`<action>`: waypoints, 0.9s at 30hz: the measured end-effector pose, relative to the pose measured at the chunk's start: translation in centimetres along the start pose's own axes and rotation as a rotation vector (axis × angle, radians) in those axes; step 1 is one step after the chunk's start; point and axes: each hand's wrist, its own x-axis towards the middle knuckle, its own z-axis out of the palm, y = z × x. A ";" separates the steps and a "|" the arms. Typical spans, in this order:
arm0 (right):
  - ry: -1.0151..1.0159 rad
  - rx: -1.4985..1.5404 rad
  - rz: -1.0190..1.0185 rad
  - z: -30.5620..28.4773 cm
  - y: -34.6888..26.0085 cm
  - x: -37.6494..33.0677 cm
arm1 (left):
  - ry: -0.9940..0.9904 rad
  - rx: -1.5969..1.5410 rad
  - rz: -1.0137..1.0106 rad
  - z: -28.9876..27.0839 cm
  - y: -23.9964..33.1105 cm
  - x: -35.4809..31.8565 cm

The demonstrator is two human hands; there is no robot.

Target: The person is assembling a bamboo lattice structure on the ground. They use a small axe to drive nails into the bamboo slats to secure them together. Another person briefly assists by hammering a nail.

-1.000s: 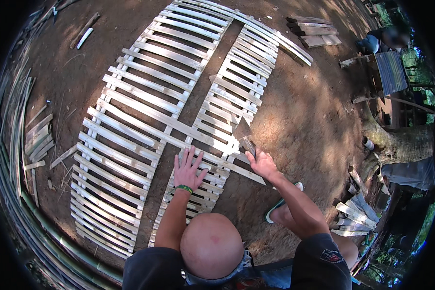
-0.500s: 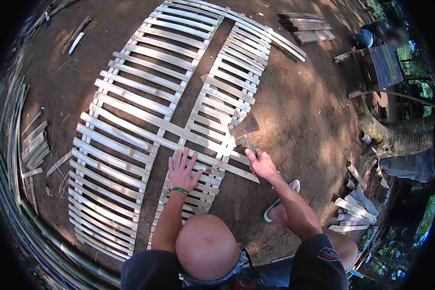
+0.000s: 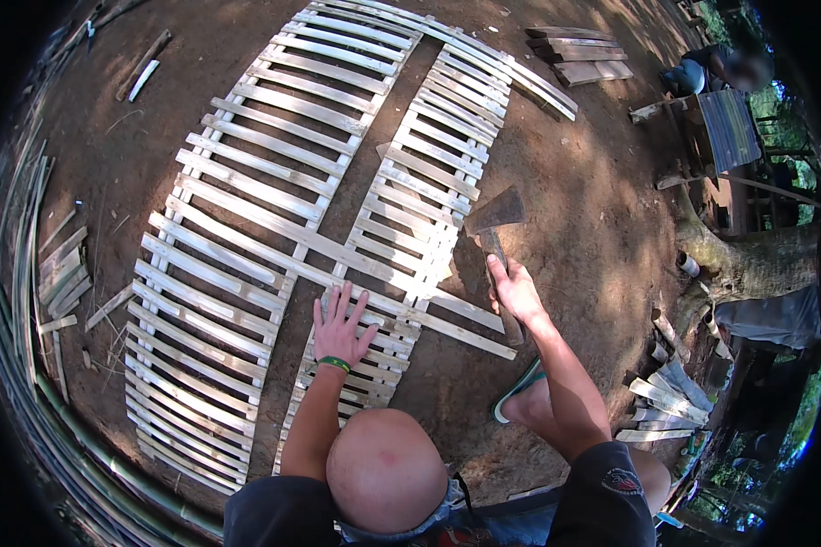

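A hatchet with a dark, broad head and a wooden handle is in my right hand, fingers wrapped round the handle. Its head points away from me, over bare earth at the right edge of the slatted panel. My left hand lies flat on the narrower panel, fingers spread across its pale slats. Close to the right hand, two long slats stick out past the panel's right side. A wider slatted panel lies to the left, and cross slats span the gap between the two.
My bare knee is close in front, and my sandalled foot stands at right. Bamboo poles line the left edge. Boards are stacked far right; split pieces lie near a tree trunk. Another person sits far right.
The hatchet and my right hand have moved right and slightly farther away from the slats. The two protruding slats reach farther right. My left hand stays flat on the panel.
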 end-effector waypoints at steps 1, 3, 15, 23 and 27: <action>0.037 0.012 -0.021 0.4 0.2 0.3 | 0.010 -0.010 0.008 0.1 0.3 0.1; 0.109 0.043 -0.055 2.0 -0.1 0.1 | 0.010 -0.022 0.026 0.1 0.5 0.1; 0.262 -0.025 -0.224 3.2 -3.3 2.5 | 0.014 -0.034 0.044 0.4 0.9 0.6; -0.056 -0.170 -0.034 -0.1 -8.9 -0.7 | 0.000 -0.017 0.007 -0.3 -0.2 -0.2; 0.185 -0.048 -0.119 2.7 -7.5 0.1 | 0.013 -0.042 0.033 -0.1 0.5 0.2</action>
